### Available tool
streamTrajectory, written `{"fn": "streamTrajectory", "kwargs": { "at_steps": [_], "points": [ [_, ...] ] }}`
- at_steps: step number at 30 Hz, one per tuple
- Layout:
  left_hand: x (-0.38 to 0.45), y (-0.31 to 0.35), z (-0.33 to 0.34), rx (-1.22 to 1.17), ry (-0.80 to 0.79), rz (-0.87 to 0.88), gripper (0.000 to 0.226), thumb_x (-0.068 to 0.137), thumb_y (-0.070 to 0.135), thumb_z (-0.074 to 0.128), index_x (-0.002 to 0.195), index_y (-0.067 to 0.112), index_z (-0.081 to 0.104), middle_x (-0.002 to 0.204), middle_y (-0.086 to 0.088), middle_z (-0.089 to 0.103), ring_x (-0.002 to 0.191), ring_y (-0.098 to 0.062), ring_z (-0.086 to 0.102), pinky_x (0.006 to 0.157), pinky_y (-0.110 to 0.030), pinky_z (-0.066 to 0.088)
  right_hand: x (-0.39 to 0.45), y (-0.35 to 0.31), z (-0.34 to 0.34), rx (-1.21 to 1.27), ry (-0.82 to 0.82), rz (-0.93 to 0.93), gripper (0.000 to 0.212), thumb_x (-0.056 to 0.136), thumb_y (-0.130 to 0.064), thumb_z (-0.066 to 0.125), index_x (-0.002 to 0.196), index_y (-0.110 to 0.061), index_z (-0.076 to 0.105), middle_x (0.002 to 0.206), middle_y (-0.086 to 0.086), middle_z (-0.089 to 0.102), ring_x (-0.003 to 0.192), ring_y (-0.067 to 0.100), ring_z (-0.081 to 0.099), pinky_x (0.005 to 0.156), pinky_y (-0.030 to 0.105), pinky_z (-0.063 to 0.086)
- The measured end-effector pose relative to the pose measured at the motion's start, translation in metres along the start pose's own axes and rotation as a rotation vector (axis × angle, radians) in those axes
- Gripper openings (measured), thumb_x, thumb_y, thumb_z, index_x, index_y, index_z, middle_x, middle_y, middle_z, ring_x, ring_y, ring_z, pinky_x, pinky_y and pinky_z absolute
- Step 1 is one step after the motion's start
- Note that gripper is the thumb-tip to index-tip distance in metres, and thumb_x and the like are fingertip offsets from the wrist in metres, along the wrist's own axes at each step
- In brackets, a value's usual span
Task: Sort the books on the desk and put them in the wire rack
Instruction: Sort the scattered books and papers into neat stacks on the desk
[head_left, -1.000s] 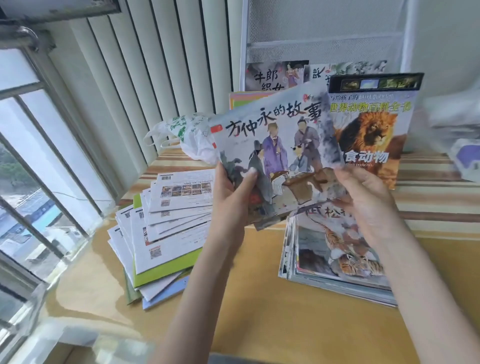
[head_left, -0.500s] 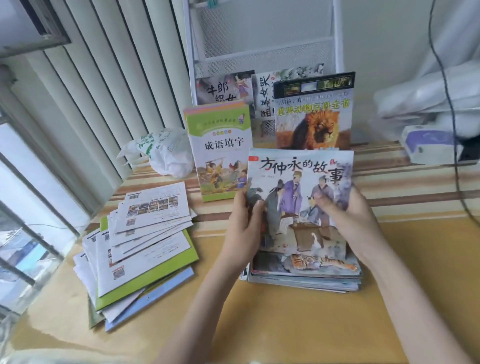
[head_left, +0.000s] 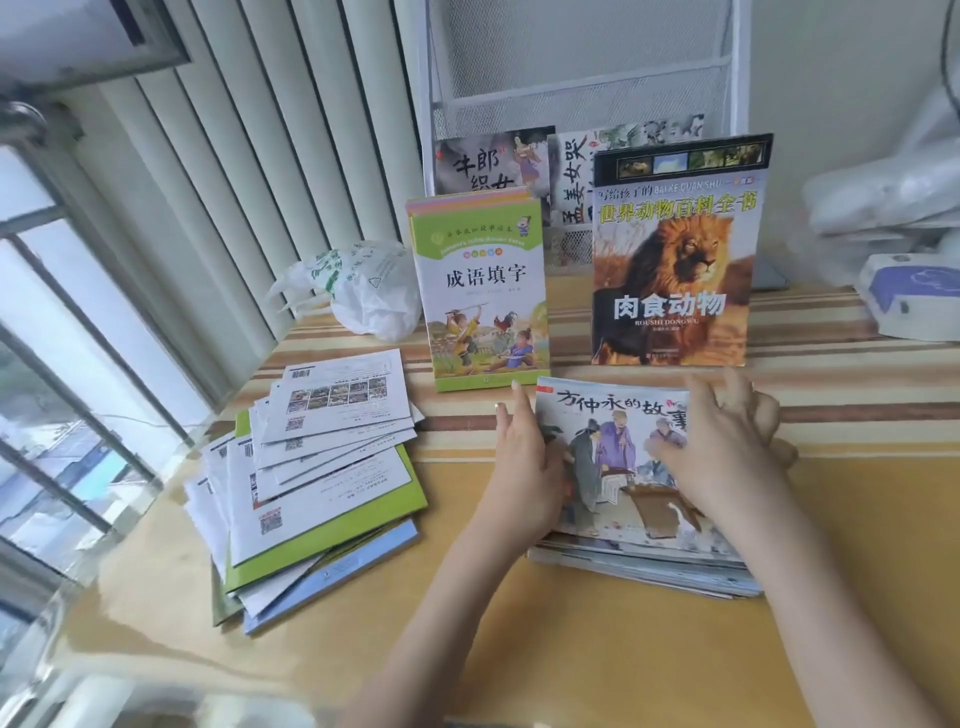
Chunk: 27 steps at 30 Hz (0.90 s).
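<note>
A picture book with robed figures on its cover (head_left: 618, 457) lies flat on top of a stack of thin picture books (head_left: 649, 571) on the yellow desk (head_left: 571, 649). My left hand (head_left: 524, 467) lies with straight fingers along the book's left edge. My right hand (head_left: 727, 441) rests with spread fingers on its right part and is blurred. A white wire rack (head_left: 582, 78) stands at the back with two picture books (head_left: 493, 161) in its lower pocket. A green-covered book (head_left: 483, 291) and a lion-cover book (head_left: 675, 260) stand upright in front of it.
A fanned pile of books, back covers up (head_left: 322, 467), lies at the left near the window. A crumpled white plastic bag (head_left: 363, 291) sits behind it by the blinds. A white and purple device (head_left: 914, 301) sits at the far right.
The robed-figures book, held up in both hands a second ago, has come down flat onto the stack. My fingers have loosened from its edges.
</note>
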<state>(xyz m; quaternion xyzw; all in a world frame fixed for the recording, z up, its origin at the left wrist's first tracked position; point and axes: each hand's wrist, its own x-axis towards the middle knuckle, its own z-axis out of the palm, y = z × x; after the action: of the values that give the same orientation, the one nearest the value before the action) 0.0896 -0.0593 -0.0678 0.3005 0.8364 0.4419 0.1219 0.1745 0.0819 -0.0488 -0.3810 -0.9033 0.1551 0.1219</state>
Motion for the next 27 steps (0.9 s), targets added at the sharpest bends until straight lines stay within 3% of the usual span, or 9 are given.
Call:
{"fn": "streamTrajectory", "kwargs": {
  "at_steps": [5, 9, 12, 14, 16, 19, 21, 25, 27],
  "points": [
    [0.001, -0.032, -0.067, 0.172, 0.301, 0.117, 0.049, 0.100, 0.028, 0.045, 0.147, 0.019, 0.033, 0.158, 0.005, 0.022, 0.148, -0.013, 0.007, 0.118, -0.032, 0.014, -0.011, -0.054, -0.002, 0.084, 0.018, -0.273, 0.056, 0.091, -0.033, 0.054, 0.142, -0.030, 0.029, 0.152, 0.002, 0.021, 0.138, 0.025, 0.015, 0.110, 0.052, 0.024],
    [-0.012, -0.090, -0.137, 0.260, 0.571, -0.183, 0.048, 0.096, 0.029, 0.052, 0.141, 0.013, 0.042, 0.154, -0.007, 0.033, 0.145, -0.025, 0.022, 0.117, -0.042, 0.019, -0.009, -0.125, 0.017, 0.247, -0.035, -0.590, 0.044, 0.095, -0.028, 0.050, 0.138, -0.026, 0.041, 0.148, -0.001, 0.034, 0.137, 0.020, 0.027, 0.110, 0.042, 0.027],
    [-0.022, -0.125, -0.160, 0.279, 0.624, -0.336, 0.054, 0.094, 0.029, 0.056, 0.139, 0.004, 0.042, 0.146, -0.019, 0.040, 0.139, -0.035, 0.028, 0.114, -0.049, 0.023, 0.006, -0.190, 0.049, 0.197, -0.216, -0.736, 0.046, 0.095, -0.035, 0.047, 0.139, -0.023, 0.039, 0.149, 0.002, 0.034, 0.135, 0.024, 0.031, 0.108, 0.042, 0.030],
    [-0.026, -0.137, -0.164, 0.218, 0.643, -0.383, 0.058, 0.093, 0.026, 0.056, 0.141, -0.001, 0.037, 0.145, -0.024, 0.039, 0.138, -0.037, 0.028, 0.114, -0.048, 0.021, 0.017, -0.226, 0.075, 0.082, -0.364, -0.747, 0.053, 0.095, -0.048, 0.042, 0.143, -0.029, 0.030, 0.154, 0.002, 0.025, 0.140, 0.028, 0.021, 0.110, 0.049, 0.026],
    [-0.029, -0.143, -0.168, 0.122, 0.720, -0.397, 0.059, 0.095, 0.024, 0.053, 0.144, 0.000, 0.032, 0.148, -0.023, 0.034, 0.141, -0.036, 0.024, 0.115, -0.047, 0.019, 0.034, -0.249, 0.099, 0.102, -0.451, -0.645, 0.058, 0.093, -0.055, 0.037, 0.145, -0.033, 0.023, 0.157, 0.002, 0.015, 0.143, 0.033, 0.010, 0.111, 0.054, 0.021],
    [-0.039, -0.144, -0.174, -0.058, 0.902, -0.423, 0.054, 0.096, 0.017, 0.048, 0.145, 0.004, 0.031, 0.150, -0.015, 0.035, 0.141, -0.028, 0.027, 0.116, -0.039, 0.020, 0.059, -0.257, 0.126, 0.089, -0.442, -0.458, 0.070, 0.090, -0.062, 0.034, 0.148, -0.027, 0.016, 0.156, 0.012, 0.016, 0.142, 0.038, 0.012, 0.113, 0.054, 0.014],
    [-0.045, -0.146, -0.176, -0.212, 0.971, -0.470, 0.049, 0.095, 0.011, 0.045, 0.143, 0.009, 0.037, 0.145, -0.010, 0.042, 0.135, -0.023, 0.036, 0.107, -0.030, 0.026, 0.062, -0.254, 0.137, 0.022, -0.488, -0.422, 0.080, 0.087, -0.068, 0.033, 0.150, -0.023, 0.011, 0.156, 0.016, 0.013, 0.143, 0.037, 0.009, 0.115, 0.050, 0.012],
    [-0.049, -0.152, -0.182, -0.443, 1.099, -0.505, 0.045, 0.094, 0.007, 0.042, 0.138, 0.016, 0.045, 0.138, -0.004, 0.052, 0.126, -0.018, 0.048, 0.105, -0.028, 0.033, 0.049, -0.252, 0.147, 0.113, -0.491, -0.472, 0.072, 0.089, -0.062, 0.039, 0.148, -0.024, 0.021, 0.156, 0.010, 0.018, 0.142, 0.029, 0.017, 0.113, 0.046, 0.021],
    [-0.048, -0.155, -0.183, -0.445, 1.060, -0.509, 0.045, 0.093, 0.006, 0.043, 0.137, 0.015, 0.047, 0.134, -0.003, 0.055, 0.120, -0.015, 0.050, 0.100, -0.025, 0.034, 0.043, -0.250, 0.142, 0.170, -0.503, -0.527, 0.068, 0.090, -0.058, 0.043, 0.147, -0.025, 0.025, 0.154, 0.004, 0.024, 0.141, 0.025, 0.022, 0.113, 0.047, 0.021]
  ]
}}
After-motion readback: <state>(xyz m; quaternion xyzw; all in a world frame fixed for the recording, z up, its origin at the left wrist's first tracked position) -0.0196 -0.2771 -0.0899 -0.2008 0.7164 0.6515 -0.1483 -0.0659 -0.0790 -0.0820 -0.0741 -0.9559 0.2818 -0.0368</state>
